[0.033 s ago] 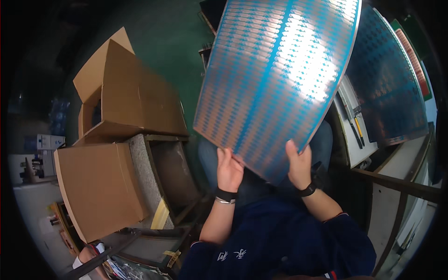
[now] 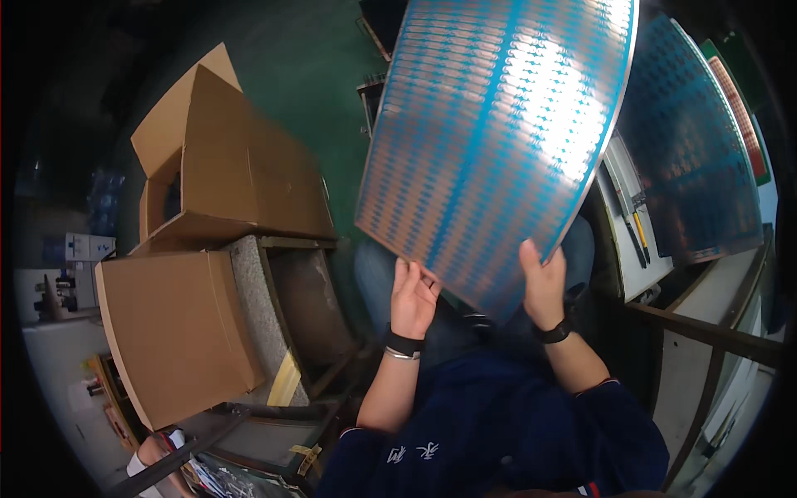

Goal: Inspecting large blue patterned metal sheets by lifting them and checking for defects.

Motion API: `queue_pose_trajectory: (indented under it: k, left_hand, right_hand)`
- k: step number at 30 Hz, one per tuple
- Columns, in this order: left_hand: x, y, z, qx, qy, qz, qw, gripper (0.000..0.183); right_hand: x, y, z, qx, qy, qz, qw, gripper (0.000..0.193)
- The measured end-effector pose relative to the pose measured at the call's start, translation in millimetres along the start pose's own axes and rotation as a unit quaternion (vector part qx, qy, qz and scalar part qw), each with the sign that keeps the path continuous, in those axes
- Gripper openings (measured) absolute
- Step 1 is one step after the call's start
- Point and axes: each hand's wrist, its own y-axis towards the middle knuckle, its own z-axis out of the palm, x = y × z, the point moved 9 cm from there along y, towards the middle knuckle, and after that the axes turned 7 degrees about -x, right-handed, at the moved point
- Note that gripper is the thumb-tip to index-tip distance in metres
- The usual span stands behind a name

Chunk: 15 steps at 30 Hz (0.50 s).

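Note:
A large, thin circuit board panel (image 2: 477, 174), copper-coloured with rows of small blue patterns, is held up in front of me at a slant. Bright light glares off its upper right part. My left hand (image 2: 413, 303) is closed on its lower edge near the left corner, fingertips at the rim. On the lower right edge, my right hand (image 2: 544, 286) grips it with the thumb on the front face; the other fingers are mostly hidden behind. Below the panel are my legs in blue trousers.
An open cardboard box (image 2: 249, 158) stands at the left, with another piece of cardboard (image 2: 178, 332) nearer. On the right, a similar dark panel (image 2: 693, 158) leans beside a white surface (image 2: 650, 274) bearing a yellow pen-like tool (image 2: 641, 232). A dark bar (image 2: 706, 328) crosses there.
The panel's lower end and both my hands have shifted slightly to the right. My grip on the panel is kept.

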Motion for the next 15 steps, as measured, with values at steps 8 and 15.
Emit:
queue_pose_trajectory:
  k: [8, 15]
  left_hand:
    - [-57.4, 15.9, -66.0, -0.171, 0.505, 0.121, 0.837, 0.038]
    - [-64.1, 16.2, -67.7, -0.169, 0.422, 0.13, 0.881, 0.047]
  right_hand:
    - [-2.4, 98.2, 12.2, -0.03, -0.131, -0.123, 0.983, 0.02]
    - [-96.2, 145.8, 52.6, -0.06, -0.317, -0.156, 0.934, 0.038]
